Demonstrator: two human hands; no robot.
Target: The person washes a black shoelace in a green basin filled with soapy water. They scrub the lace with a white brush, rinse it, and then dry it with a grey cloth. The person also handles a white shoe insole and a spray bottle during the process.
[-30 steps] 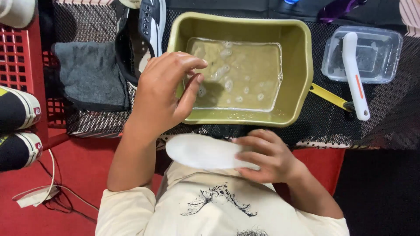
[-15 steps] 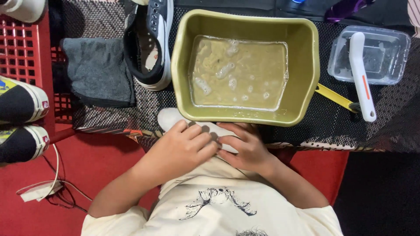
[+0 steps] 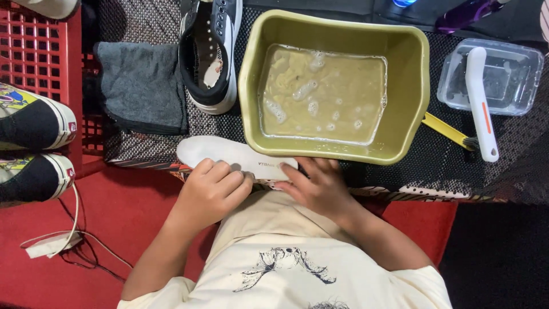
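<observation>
A white foam insole [image 3: 229,153] is lying below an olive-green plastic basin [image 3: 412,86] holding murky yellowish water; a grey folded cloth [image 3: 140,86] is showing at upper left beside a red plastic crate [image 3: 40,57].

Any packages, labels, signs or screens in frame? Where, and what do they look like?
No signs or screens.
Clear plastic container: upper right, rectangular, a white brush with an orange stripe lying across it.
Small print mark on the white insole: dark, near its right end, between left hand and right hand.
Red tabs on the sneakers: left edge, on the white toe rubber.
</observation>
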